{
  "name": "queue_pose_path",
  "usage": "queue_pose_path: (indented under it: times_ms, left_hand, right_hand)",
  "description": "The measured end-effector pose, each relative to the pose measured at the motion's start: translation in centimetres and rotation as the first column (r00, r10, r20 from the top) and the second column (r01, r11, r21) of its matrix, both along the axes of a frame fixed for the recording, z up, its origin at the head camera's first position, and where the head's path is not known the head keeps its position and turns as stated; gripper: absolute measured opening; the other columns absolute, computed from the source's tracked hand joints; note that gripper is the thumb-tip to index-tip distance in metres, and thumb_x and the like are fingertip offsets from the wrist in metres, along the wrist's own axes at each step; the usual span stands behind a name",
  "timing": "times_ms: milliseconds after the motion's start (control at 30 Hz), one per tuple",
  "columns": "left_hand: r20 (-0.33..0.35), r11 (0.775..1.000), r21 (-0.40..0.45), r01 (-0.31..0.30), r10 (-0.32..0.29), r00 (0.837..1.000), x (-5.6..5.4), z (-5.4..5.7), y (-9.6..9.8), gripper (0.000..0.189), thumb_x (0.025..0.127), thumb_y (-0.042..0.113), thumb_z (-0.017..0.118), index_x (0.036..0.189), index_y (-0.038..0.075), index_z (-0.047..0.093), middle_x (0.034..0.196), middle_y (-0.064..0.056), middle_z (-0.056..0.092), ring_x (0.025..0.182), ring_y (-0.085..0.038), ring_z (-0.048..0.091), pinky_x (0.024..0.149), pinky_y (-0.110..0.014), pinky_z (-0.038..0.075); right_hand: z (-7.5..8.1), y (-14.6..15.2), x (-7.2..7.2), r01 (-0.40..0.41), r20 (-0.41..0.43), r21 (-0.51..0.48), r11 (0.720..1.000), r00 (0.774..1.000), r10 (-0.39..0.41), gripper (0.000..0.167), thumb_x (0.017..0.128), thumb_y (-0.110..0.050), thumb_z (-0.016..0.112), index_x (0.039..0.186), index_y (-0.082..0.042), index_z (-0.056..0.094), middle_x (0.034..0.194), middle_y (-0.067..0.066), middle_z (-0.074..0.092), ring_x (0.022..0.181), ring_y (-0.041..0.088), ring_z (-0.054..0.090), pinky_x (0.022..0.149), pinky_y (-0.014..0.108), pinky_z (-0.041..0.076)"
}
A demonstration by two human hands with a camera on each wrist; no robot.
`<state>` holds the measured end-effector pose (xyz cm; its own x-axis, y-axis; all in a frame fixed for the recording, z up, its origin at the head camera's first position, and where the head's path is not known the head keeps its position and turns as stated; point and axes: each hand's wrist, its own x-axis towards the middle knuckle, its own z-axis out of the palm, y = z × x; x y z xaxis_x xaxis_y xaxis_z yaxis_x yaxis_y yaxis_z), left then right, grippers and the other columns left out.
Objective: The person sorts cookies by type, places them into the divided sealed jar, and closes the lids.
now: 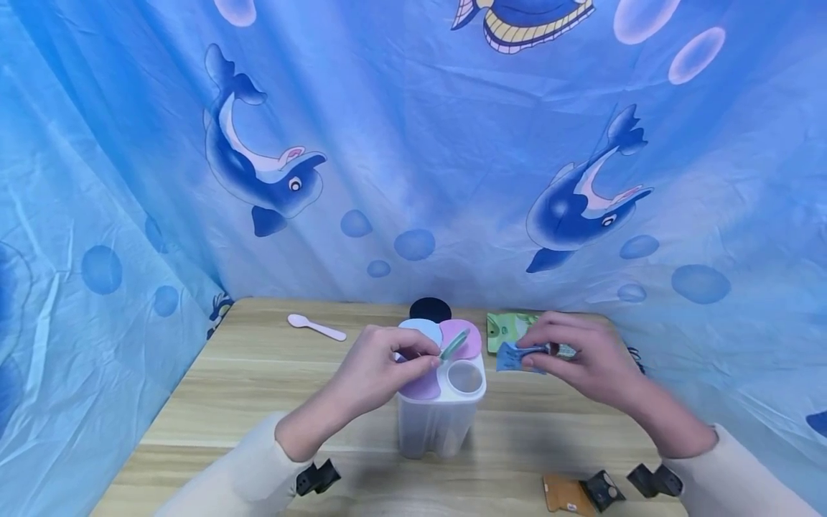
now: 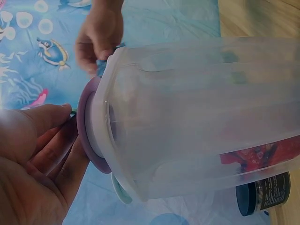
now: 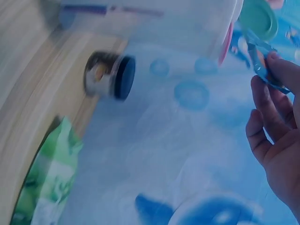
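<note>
Between thumb and fingertips my left hand (image 1: 388, 359) pinches a round green lid (image 1: 455, 345), tilted on edge above a clear container (image 1: 439, 427) with several compartments. Below that lid, the front right opening (image 1: 465, 377) is uncovered. Light blue (image 1: 421, 329), pink (image 1: 466, 341) and purple (image 1: 421, 388) lids cover the other openings. To the container's right, my right hand (image 1: 578, 352) pinches a small blue packet (image 1: 515, 357), crinkled and shiny in the right wrist view. A red packet (image 2: 262, 157) shows through the container wall in the left wrist view.
Behind the container stands a jar with a black lid (image 1: 430, 309). A green bag (image 1: 500, 327) lies behind the right hand. A pink spoon (image 1: 316, 327) lies at back left. Orange (image 1: 567, 495) and dark (image 1: 602, 490) packets lie at the front right of the wooden table (image 1: 258, 402).
</note>
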<state>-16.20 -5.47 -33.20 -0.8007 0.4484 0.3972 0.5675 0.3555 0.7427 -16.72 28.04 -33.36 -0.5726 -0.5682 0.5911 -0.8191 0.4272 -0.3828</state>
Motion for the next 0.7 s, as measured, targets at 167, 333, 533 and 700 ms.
queue_pose_path:
  times_ms: [167,333,533,700]
  left_hand:
    - [-0.001,1.0,-0.003,-0.006,0.006,1.0,0.1,0.1,0.0,0.008,0.088,0.013,0.079,0.094,0.019,0.081,0.082,0.013,0.074,0.076,-0.002,0.067,0.068,-0.024,0.059]
    - [-0.004,1.0,-0.004,-0.009,0.009,1.0,0.1,0.1,0.0,0.007,0.088,0.014,0.079,0.094,0.018,0.081,0.082,0.012,0.075,0.076,-0.002,0.068,0.068,-0.025,0.059]
    - [-0.019,1.0,-0.002,0.0,0.0,1.0,0.0,0.0,-0.1,0.006,0.089,0.014,0.078,0.094,0.017,0.081,0.082,0.012,0.075,0.076,-0.001,0.068,0.068,-0.024,0.059]
    - [-0.031,1.0,-0.004,-0.003,0.003,1.0,-0.1,0.0,-0.1,0.007,0.089,0.014,0.079,0.093,0.018,0.081,0.081,0.012,0.074,0.076,-0.001,0.068,0.067,-0.024,0.058]
  right_hand:
    - [0.8,-2.6,0.3,-0.008,0.084,0.017,1.0,0.996,0.007,0.029,0.087,-0.007,0.081,0.107,-0.026,0.073,0.1,-0.015,0.068,0.081,0.001,0.059,0.063,0.019,0.05]
    - [0.8,-4.4,0.3,-0.058,0.115,0.037,0.998,0.992,0.054,0.022,0.089,-0.012,0.08,0.104,-0.027,0.075,0.103,-0.014,0.068,0.086,0.002,0.062,0.064,0.02,0.053]
    - [0.5,-5.4,0.1,-0.096,0.132,0.067,0.993,0.987,0.087,0.018,0.091,-0.014,0.079,0.104,-0.026,0.076,0.104,-0.014,0.065,0.09,0.003,0.061,0.069,0.02,0.054]
    - [0.5,-6.0,0.1,-0.106,0.141,0.109,0.988,0.986,0.091,0.016,0.093,-0.015,0.077,0.104,-0.026,0.075,0.105,-0.015,0.065,0.09,0.002,0.06,0.072,0.022,0.054]
